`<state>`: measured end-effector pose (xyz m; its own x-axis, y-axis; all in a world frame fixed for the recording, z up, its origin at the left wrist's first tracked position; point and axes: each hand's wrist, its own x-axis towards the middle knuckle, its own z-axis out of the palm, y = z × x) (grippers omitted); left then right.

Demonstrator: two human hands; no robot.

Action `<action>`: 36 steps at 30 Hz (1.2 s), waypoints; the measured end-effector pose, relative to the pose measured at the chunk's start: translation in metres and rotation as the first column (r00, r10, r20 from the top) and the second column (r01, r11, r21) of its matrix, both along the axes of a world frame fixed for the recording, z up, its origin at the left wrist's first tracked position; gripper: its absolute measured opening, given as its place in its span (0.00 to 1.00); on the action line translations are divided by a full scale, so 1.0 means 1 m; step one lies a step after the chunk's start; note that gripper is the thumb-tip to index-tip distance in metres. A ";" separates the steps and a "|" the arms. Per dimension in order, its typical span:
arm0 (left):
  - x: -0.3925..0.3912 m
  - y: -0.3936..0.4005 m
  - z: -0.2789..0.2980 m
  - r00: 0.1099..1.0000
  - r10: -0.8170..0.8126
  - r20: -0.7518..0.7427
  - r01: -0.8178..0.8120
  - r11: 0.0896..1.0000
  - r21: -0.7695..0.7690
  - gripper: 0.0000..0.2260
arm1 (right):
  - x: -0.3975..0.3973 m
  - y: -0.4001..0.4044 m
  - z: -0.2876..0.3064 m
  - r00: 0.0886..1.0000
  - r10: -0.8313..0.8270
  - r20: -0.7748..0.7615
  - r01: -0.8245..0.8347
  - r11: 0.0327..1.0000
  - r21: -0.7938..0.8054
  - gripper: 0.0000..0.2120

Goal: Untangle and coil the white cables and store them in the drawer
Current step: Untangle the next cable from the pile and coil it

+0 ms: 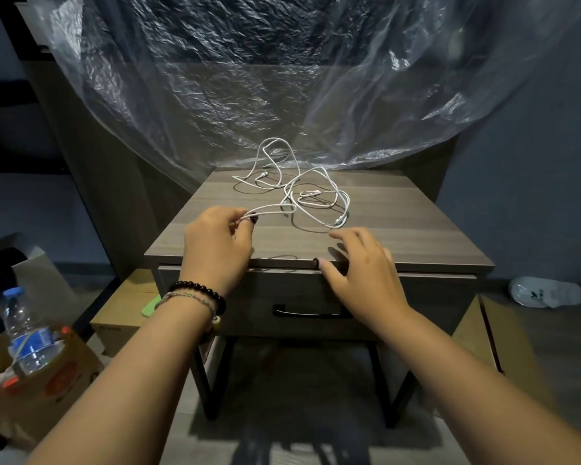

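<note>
Head view: your left hand [217, 243] pinches a loop of the white cables [302, 193] tangled on the nightstand [416, 229]; your right hand [359, 266] rests open, empty, just before them, above the closed drawer [433, 297]

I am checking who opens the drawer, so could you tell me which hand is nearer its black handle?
Right. The right hand rests on the table edge just above the drawer handle; the left hand is further left, pinching the white cable.

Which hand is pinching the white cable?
The left hand, wearing bead bracelets, pinches the tangled white cable; the bare-wristed right hand holds nothing.
</note>
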<state>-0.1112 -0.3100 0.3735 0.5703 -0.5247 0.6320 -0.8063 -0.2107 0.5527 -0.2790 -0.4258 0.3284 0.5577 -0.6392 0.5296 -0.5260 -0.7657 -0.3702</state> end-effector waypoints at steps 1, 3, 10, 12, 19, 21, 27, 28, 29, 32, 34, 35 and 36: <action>0.000 -0.003 0.002 0.999 -0.033 -0.012 0.033 0.999 -0.006 0.13 | 0.003 -0.004 0.005 1.000 -0.008 0.023 0.007 0.999 0.043 0.21; 0.001 -0.009 0.003 0.995 -0.092 -0.028 0.094 0.994 0.055 0.19 | 0.014 -0.014 0.014 0.997 -0.027 0.066 0.020 0.994 0.104 0.21; 0.002 -0.032 -0.009 0.981 -0.129 -0.143 0.176 0.902 0.395 0.24 | 0.056 -0.046 0.028 0.990 -0.061 -0.129 0.066 0.997 0.037 0.14; 0.008 -0.038 -0.014 0.984 -0.097 -0.146 0.150 0.899 0.411 0.25 | 0.060 -0.053 0.036 0.987 -0.041 -0.153 0.041 0.999 -0.001 0.10; 0.017 -0.049 -0.020 0.986 -0.166 0.012 0.112 0.716 0.689 0.50 | 0.062 -0.070 0.095 0.996 0.012 0.092 -0.022 0.994 0.109 0.10; 0.019 -0.049 -0.015 0.975 -0.215 -0.056 0.187 0.656 0.732 0.58 | 0.061 -0.073 0.112 0.989 0.023 0.146 -0.042 0.991 0.124 0.11; 0.015 -0.052 -0.015 0.975 -0.221 0.016 0.152 0.718 0.680 0.60 | 0.053 -0.067 0.146 0.925 0.022 0.378 -0.090 0.982 0.163 0.13; 0.014 -0.052 -0.016 0.977 -0.215 0.005 0.157 0.733 0.662 0.61 | 0.051 -0.064 0.148 0.908 0.026 0.417 -0.106 0.980 0.169 0.12; 0.014 -0.051 -0.016 0.979 -0.206 -0.004 0.160 0.747 0.646 0.61 | 0.048 -0.061 0.149 0.895 0.032 0.445 -0.121 0.978 0.173 0.12; 0.011 -0.048 -0.016 0.984 -0.179 -0.004 0.142 0.770 0.622 0.62 | 0.034 -0.053 0.152 0.858 0.048 0.512 -0.162 0.970 0.180 0.11; 0.009 -0.046 -0.015 0.989 -0.145 -0.012 0.122 0.781 0.613 0.63 | 0.024 -0.048 0.158 0.818 0.044 0.573 -0.185 0.964 0.190 0.10; 0.009 -0.045 -0.015 0.992 -0.126 -0.019 0.112 0.782 0.613 0.63 | 0.019 -0.046 0.161 0.798 0.041 0.601 -0.189 0.964 0.186 0.09; 0.007 -0.043 -0.015 0.994 -0.109 -0.022 0.099 0.780 0.618 0.62 | 0.013 -0.044 0.165 0.781 0.037 0.623 -0.186 0.967 0.175 0.09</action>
